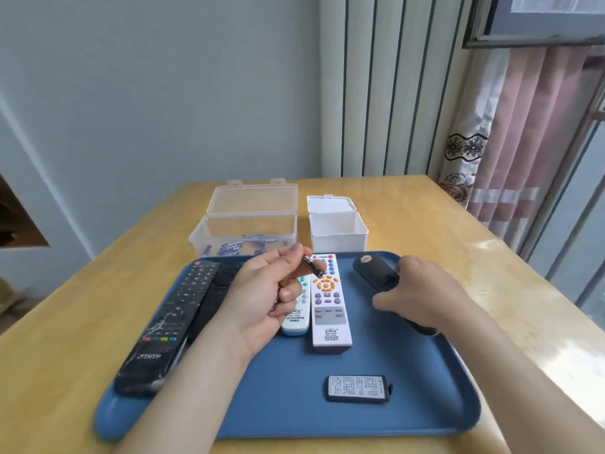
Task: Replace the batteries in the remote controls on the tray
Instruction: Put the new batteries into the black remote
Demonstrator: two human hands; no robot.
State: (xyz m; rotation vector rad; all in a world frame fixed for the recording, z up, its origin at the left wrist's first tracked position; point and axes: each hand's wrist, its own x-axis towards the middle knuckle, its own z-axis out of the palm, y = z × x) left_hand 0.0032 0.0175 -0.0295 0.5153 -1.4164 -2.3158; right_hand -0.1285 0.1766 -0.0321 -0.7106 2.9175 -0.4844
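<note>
Head view shows the left hand [262,299] pinching a dark battery [313,267] between thumb and fingertips above the blue tray [294,411], while the right hand [422,293] wraps around a black remote [376,273] lying on the tray, its detached battery cover [357,388] nearer the person. This looks like the swap step for that remote; whether the battery is old or new, I cannot tell. If old, it likely belongs in the white box [337,234], and a fresh one comes from the clear box [244,234].

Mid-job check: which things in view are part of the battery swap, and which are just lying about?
In the job:
- battery pinched in left hand
- black remote under right hand
- battery cover
- tray
- white remote
- small white remote
- TV remote
- clear box holding batteries
- white box

Lying about:
- curtain
</note>
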